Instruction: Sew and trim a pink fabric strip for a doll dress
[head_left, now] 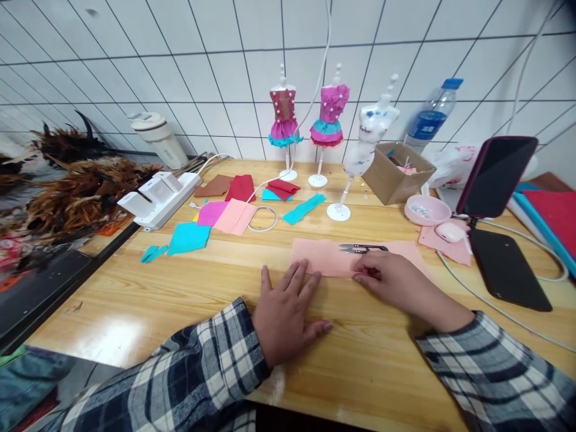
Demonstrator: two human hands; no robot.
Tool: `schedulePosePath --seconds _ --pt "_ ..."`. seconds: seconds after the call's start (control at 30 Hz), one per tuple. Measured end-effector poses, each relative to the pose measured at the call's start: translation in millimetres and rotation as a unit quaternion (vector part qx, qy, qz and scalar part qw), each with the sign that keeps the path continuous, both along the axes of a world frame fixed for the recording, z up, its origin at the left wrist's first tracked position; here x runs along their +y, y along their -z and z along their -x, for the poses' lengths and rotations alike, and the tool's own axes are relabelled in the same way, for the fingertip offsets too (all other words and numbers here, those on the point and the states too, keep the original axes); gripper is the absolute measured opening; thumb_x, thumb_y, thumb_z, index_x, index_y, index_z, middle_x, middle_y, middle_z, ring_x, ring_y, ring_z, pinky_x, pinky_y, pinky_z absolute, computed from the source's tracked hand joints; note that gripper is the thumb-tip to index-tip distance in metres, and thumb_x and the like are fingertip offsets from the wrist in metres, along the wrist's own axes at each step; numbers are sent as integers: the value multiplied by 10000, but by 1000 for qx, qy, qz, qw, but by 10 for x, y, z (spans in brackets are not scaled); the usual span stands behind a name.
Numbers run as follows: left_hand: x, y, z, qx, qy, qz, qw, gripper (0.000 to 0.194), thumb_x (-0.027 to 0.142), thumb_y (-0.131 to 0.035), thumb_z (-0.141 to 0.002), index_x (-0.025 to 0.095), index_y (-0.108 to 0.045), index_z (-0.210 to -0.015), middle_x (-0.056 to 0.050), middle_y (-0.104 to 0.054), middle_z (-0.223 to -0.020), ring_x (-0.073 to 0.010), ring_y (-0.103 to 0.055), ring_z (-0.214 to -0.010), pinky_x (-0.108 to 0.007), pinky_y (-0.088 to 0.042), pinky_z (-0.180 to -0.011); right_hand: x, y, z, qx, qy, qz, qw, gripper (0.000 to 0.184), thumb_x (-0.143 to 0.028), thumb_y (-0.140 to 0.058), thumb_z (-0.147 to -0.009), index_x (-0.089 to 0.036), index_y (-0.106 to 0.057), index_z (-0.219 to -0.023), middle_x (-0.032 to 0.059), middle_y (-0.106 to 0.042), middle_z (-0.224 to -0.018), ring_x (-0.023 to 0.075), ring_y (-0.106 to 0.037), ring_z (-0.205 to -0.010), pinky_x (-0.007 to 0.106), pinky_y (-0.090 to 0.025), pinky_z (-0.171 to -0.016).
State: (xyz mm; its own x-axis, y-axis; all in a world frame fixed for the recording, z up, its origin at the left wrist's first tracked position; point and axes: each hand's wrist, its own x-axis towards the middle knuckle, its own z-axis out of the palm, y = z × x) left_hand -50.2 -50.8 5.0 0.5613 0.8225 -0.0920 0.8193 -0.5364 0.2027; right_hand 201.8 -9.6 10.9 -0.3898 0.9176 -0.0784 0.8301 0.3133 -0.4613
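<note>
A long pink strip (326, 255), crepe paper or thin cloth, lies flat on the table in front of me. My left hand (288, 312) is spread flat, its fingertips on the strip's near left edge and its palm over the wood. Thumb and fingers of my right hand (391, 282) are pinched together at the near edge, right of the middle, apparently on the strip; the exact grip is partly hidden. Black-handled thread snips (363, 248) rest on the strip just beyond my right hand, blades pointing left.
Behind stand two dressed mini mannequins (284, 120) and a bare patterned one (378, 126). Right of them are a cardboard box (398, 174), a pink bowl (427, 210) and a propped phone (495, 177). Coloured pieces (189, 239), a power strip (162, 201) and cables lie left.
</note>
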Motion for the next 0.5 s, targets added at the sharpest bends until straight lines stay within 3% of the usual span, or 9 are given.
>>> schedulePosePath --seconds 0.17,0.5 --pt "1 -42 -28 15 -5 11 1000 842 765 -303 -854 226 -307 -1500 -176 -229 -1588 -381 -272 -1435 -807 -131 -1032 8 -41 -28 -2 24 43 999 182 -320 -543 -869 -226 -691 -822 8 -657 -735 171 -572 -696 280 -371 -617" --pt "-1 -49 -48 13 -10 24 1000 851 765 -341 -844 232 -295 -1506 -191 -202 -1593 -387 -255 -1441 -819 -121 -1019 51 41 5 -37 51 35 997 211 -357 -561 -832 -210 -566 -681 -14 -613 -667 145 -522 -619 265 -303 -560"
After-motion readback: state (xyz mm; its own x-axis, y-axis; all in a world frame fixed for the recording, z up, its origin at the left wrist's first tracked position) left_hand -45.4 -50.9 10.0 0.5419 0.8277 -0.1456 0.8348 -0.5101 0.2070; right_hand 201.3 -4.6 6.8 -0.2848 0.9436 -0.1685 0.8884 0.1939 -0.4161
